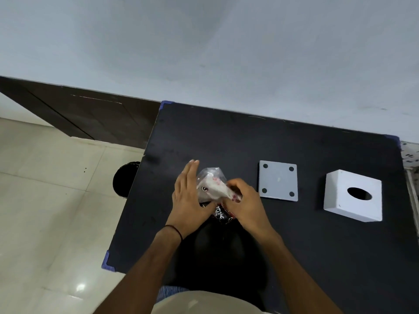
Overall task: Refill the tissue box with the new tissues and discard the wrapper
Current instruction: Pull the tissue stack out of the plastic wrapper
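Observation:
A pack of new tissues in a clear plastic wrapper point(212, 184) with red and black print sits on the black table point(294, 257), between my hands. My left hand point(189, 198) lies flat against the pack's left side, fingers straight and pointing away from me. My right hand point(246, 206) pinches the wrapper at the pack's right end. The white tissue box point(352, 198) stands at the right, its oval opening on top. The box's flat white base plate point(278, 180), with a black dot near each corner, lies between the pack and the box.
A black round bin point(125, 180) stands on the tiled floor just off the table's left edge. A pale wall runs along the table's far edge. A dark wooden panel lies at the back left.

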